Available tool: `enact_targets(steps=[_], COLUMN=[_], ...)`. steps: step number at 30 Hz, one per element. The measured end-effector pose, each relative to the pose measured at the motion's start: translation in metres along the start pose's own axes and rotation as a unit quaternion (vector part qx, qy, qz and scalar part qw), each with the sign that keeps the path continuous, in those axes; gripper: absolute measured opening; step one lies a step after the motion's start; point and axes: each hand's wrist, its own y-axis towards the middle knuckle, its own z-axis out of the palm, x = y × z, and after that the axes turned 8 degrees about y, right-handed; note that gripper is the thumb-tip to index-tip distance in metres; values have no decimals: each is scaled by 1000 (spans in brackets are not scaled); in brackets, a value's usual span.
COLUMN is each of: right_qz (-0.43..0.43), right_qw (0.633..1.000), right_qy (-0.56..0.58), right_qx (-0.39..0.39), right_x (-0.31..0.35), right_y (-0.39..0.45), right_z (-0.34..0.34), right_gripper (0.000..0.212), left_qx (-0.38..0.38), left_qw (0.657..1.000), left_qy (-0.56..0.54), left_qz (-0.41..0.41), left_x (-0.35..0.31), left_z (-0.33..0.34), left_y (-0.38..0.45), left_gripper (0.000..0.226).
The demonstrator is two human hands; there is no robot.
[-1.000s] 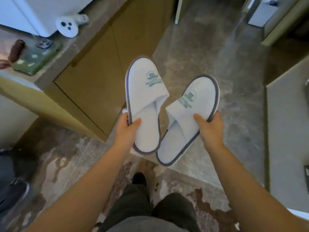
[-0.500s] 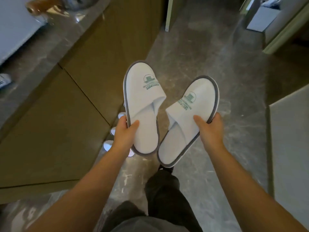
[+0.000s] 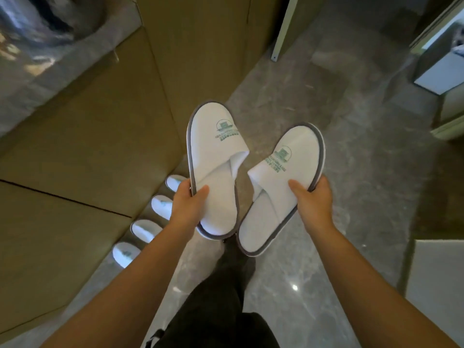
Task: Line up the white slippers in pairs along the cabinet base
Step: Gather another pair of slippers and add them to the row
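Observation:
I hold two white slippers with grey edging and a green logo, toes pointing away from me. My left hand (image 3: 187, 205) grips the left slipper (image 3: 213, 156) by its edge. My right hand (image 3: 312, 200) grips the right slipper (image 3: 283, 177), which leans outward to the right. Both hang in the air above the grey marble floor (image 3: 326, 285). Down at the base of the tan cabinet (image 3: 100, 146), several more white slippers (image 3: 145, 231) stand in a row with their toes under the cabinet edge; my left forearm covers part of them.
The cabinet runs along my left with a grey stone counter (image 3: 50, 64) on top. My dark trouser leg (image 3: 216, 297) is below the slippers. A white door edge (image 3: 283, 28) stands ahead, and pale furniture (image 3: 437, 285) sits at the right.
I have walked forward along the cabinet with both slippers held the same way. The row of slippers on the floor has come further into view at my left.

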Motion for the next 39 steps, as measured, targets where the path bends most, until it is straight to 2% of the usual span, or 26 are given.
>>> enact_targets(steps=[4, 10, 15, 18, 21, 25, 30, 34, 39], right_qz=[9, -3, 6, 1, -10, -19, -26, -49, -48], right_qw=[997, 984, 967, 952, 946, 936, 939, 942, 947], right_qy=[-39, -77, -120, -146, -163, -182, -182, -194, -202], right_qx=[60, 161, 225, 268, 281, 301, 290, 269, 247], right_x=[3, 4, -36, -78, -129, -207, -311, -384, -434], right_y=[106, 240, 329, 380, 425, 471, 514, 558, 614], right_z=[41, 100, 154, 187, 215, 245, 287, 321, 357], right_gripper=[39, 35, 30, 25, 29, 27, 31, 23, 41], left_qx=[-40, -89, -144, -161, -170, -186, -194, -187, -193], left_qw=[998, 990, 975, 965, 957, 947, 949, 957, 960], left_qy=[-16, -36, -73, -121, -142, -159, -154, -130, -134], left_qz=[-39, -105, -150, -169, -188, -208, -196, -183, -151], left_x=[-25, -57, -47, -24, 8, 65, 153, 214, 249], left_z=[32, 74, 112, 143, 174, 208, 237, 258, 277], left_y=[78, 171, 247, 299, 351, 410, 478, 534, 595], left_gripper=[33, 33, 21, 15, 23, 17, 13, 14, 12])
